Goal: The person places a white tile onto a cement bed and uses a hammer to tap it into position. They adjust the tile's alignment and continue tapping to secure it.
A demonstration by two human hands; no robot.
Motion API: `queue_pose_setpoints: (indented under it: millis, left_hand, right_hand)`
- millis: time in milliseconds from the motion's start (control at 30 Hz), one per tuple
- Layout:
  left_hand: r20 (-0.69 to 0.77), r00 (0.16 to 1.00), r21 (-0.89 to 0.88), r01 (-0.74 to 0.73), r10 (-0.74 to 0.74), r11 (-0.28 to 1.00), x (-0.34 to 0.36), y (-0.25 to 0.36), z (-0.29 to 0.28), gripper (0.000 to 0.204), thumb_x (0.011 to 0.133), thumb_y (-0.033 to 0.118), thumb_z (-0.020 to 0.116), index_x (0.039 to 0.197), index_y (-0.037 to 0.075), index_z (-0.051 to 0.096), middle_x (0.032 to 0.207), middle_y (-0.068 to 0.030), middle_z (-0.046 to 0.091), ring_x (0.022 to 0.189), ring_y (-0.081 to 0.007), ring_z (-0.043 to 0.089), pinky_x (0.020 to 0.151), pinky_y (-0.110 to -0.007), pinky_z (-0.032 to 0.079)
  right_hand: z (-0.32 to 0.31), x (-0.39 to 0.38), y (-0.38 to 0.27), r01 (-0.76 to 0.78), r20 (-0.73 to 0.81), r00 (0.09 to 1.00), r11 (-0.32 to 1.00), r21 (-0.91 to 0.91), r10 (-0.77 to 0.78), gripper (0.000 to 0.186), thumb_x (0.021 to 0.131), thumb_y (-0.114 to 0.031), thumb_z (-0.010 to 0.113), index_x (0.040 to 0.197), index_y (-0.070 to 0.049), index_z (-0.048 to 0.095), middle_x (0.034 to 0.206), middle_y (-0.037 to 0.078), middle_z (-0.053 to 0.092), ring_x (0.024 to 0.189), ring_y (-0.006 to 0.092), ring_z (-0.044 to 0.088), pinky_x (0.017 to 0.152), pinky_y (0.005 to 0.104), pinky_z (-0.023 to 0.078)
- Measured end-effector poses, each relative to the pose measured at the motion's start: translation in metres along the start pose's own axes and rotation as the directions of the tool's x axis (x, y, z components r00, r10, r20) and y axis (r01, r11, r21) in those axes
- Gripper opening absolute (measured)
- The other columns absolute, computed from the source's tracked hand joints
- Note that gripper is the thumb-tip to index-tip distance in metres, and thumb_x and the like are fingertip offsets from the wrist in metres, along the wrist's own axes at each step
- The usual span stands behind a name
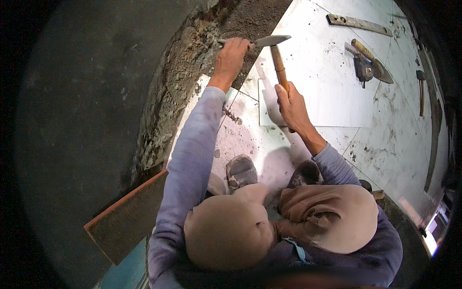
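Observation:
My left hand (232, 56) is closed around a metal chisel (267, 40), its tip pointing left into rough mortar (202, 53) at the edge of the tiled floor. In my right hand (290, 106) is the wooden handle of a hammer (278, 62), whose head meets the chisel's flat end. A loose white tile (317, 103) lies just right of both hands. I squat with my knees and shoes (240, 171) below the hands.
White floor tiles (385, 139) spread to the right, dusted with debris. On them lie a trowel (373, 60), a wooden strip (358, 23) and another hammer (421, 89). A bare concrete wall (86, 106) stands left; a dark board (127, 216) leans at lower left.

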State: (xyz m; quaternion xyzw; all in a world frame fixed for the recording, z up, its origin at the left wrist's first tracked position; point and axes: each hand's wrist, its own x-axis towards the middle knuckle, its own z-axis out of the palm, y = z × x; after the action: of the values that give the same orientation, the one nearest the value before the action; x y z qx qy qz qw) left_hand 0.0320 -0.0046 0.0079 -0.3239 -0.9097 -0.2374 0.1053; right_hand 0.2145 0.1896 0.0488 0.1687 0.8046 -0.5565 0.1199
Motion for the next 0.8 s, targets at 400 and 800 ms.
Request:
queue_pose_setpoints:
  millis: [400, 800]
  left_hand:
    - [-0.042, 0.999, 0.035, -0.014, 0.015, 0.999, -0.011, 0.001, -0.002, 0.022, 0.094, 0.007, 0.061, 0.115, 0.008, 0.065, 0.114, -0.0128, 0.067, 0.118, -0.0355, 0.065, 0.099, -0.044, 0.055]
    - [-0.099, 0.995, 0.037, 0.016, -0.012, 0.999, -0.02, -0.003, 0.009, 0.019, 0.092, 0.006, 0.062, 0.111, 0.01, 0.064, 0.115, -0.0107, 0.067, 0.12, -0.0332, 0.065, 0.099, -0.044, 0.056]
  right_hand:
    - [0.001, -0.017, -0.001, -0.054, 0.004, 0.999, 0.983, 0.178, 0.054, 0.044, 0.114, -0.047, 0.051, 0.105, -0.003, 0.053, 0.072, 0.005, 0.059, 0.06, 0.0134, 0.057, 0.055, 0.0352, 0.048]
    - [0.034, -0.016, 0.012, 0.14, -0.091, 0.986, 0.99, 0.019, -0.138, 0.039, 0.114, -0.038, 0.052, 0.112, 0.001, 0.052, 0.072, 0.022, 0.063, 0.061, 0.0374, 0.065, 0.058, 0.0478, 0.05]
